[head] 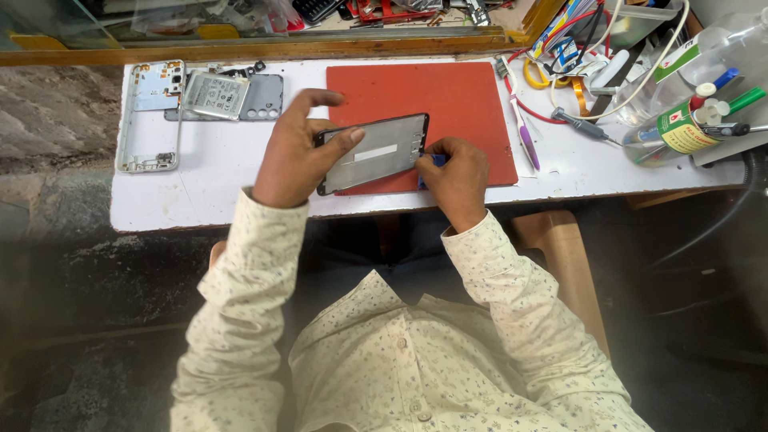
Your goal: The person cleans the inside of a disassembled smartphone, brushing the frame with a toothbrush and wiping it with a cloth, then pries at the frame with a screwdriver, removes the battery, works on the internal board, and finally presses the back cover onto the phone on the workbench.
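My left hand (292, 152) grips a phone screen panel (376, 152) by its left end, metal back side up and tilted above a red mat (456, 104). At the panel's right edge, my right hand (458, 172) pinches a small blue tool (438, 160); most of the tool is hidden by the fingers. Both hands are over the front part of the white worktop (208, 192).
A phone frame (148, 120), a battery (214, 94) and a grey back cover (264, 98) lie at the left. A purple-handled tool (528, 140), a screwdriver (580, 126), cables, bottles (680, 128) and pens crowd the right. A wooden ledge (256, 50) runs behind.
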Demonstrator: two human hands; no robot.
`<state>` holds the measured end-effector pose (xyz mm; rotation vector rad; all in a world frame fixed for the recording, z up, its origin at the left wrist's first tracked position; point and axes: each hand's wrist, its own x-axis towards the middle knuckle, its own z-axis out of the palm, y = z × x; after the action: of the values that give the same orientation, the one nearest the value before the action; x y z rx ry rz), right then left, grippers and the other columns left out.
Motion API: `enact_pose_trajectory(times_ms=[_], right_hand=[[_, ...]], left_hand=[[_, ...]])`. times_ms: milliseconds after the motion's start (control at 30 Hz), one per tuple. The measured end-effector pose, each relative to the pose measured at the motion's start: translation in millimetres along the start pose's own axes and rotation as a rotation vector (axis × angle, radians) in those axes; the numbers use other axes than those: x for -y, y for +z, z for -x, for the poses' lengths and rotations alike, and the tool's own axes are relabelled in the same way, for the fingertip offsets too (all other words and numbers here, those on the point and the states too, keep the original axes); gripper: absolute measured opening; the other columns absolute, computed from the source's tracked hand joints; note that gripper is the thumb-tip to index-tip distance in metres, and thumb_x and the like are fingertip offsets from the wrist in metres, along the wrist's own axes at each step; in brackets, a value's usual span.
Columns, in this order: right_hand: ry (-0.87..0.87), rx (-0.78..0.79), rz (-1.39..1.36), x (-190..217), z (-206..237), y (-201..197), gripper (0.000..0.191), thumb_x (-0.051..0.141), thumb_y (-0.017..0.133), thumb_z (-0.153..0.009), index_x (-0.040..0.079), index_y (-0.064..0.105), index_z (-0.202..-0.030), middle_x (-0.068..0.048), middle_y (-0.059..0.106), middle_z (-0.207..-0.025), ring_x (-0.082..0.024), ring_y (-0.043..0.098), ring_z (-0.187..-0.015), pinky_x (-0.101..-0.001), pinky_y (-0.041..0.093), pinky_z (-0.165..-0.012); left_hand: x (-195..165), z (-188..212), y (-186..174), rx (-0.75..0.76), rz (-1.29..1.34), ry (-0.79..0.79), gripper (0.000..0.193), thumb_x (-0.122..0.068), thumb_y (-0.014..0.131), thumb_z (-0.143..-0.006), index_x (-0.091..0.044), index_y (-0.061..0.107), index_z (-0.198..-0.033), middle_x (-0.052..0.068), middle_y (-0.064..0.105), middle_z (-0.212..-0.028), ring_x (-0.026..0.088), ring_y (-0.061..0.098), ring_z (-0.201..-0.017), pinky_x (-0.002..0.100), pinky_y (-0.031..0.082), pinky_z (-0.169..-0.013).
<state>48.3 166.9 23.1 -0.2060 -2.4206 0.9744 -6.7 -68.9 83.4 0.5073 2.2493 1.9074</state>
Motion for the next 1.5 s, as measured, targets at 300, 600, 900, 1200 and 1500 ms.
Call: enact_pose_trajectory(times_ms=[300, 600, 900, 1200, 1500], right_hand=[[-0.045, -0.002, 0.011, 5.9, 2.4, -0.9, 0.009, 0.01, 0.075, -0.075, 0.001, 0.075, -0.076, -0.014, 0.072, -0.069, -0.027, 0.07, -0.059, -0.0354, 0.056, -0.062], [-0.092, -0.049, -0.165, 7.1, -45.4, -24.1, 0.011, 0.009, 0.074, -0.084, -0.001, 0.078, -0.086, -0.01, 0.074, -0.069, -0.014, 0.071, -0.059, -0.0275, 0.056, -0.058], [0.065, -0.04, -0.759, 7.0, -72.2, -35.5, 0.011, -0.001, 0.073, -0.093, -0.011, 0.075, -0.09, -0.008, 0.07, -0.078, -0.009, 0.059, -0.065, -0.0262, 0.051, -0.06], [0.159, 0.157, -0.791, 17.2, -31.4, 7.2, 0.01, -0.001, 0.069, -0.093, -0.006, 0.075, -0.088, -0.005, 0.07, -0.074, -0.008, 0.061, -0.062, -0.0234, 0.049, -0.057], [0.053, 0.051, -0.992, 14.9, -43.1, -24.2, 0.011, 0.005, 0.07, -0.099, -0.004, 0.073, -0.106, -0.007, 0.074, -0.084, -0.011, 0.07, -0.072, -0.0252, 0.059, -0.069]], left_hand=[[-20.5, -27.1, -7.5, 0.469, -0.893, -0.125, 0.038, -0.029, 0.075, -0.087, -0.005, 0.067, -0.115, 0.017, 0.074, -0.101, 0.032, 0.071, -0.091, 0.044, 0.055, -0.08], [-17.7, -0.8, 17.4, 0.091, -0.448, 0.203, 0.024, -0.023, 0.069, -0.096, -0.002, 0.059, -0.101, 0.02, 0.068, -0.076, 0.036, 0.066, -0.066, 0.044, 0.049, -0.061], [-20.7, 5.4, 41.4, -0.083, -0.287, 0.362, 0.017, -0.015, 0.068, -0.102, -0.003, 0.057, -0.098, 0.014, 0.063, -0.067, 0.024, 0.06, -0.054, 0.036, 0.043, -0.053], [-25.8, 1.7, 55.6, -0.201, -0.056, 0.52, 0.017, -0.012, 0.064, -0.108, -0.003, 0.051, -0.103, 0.008, 0.066, -0.077, 0.01, 0.064, -0.064, 0.028, 0.05, -0.057], [-39.9, -5.2, 64.6, -0.233, 0.013, 0.522, 0.016, -0.013, 0.062, -0.11, -0.004, 0.051, -0.103, 0.004, 0.064, -0.077, 0.007, 0.054, -0.066, 0.025, 0.045, -0.057]])
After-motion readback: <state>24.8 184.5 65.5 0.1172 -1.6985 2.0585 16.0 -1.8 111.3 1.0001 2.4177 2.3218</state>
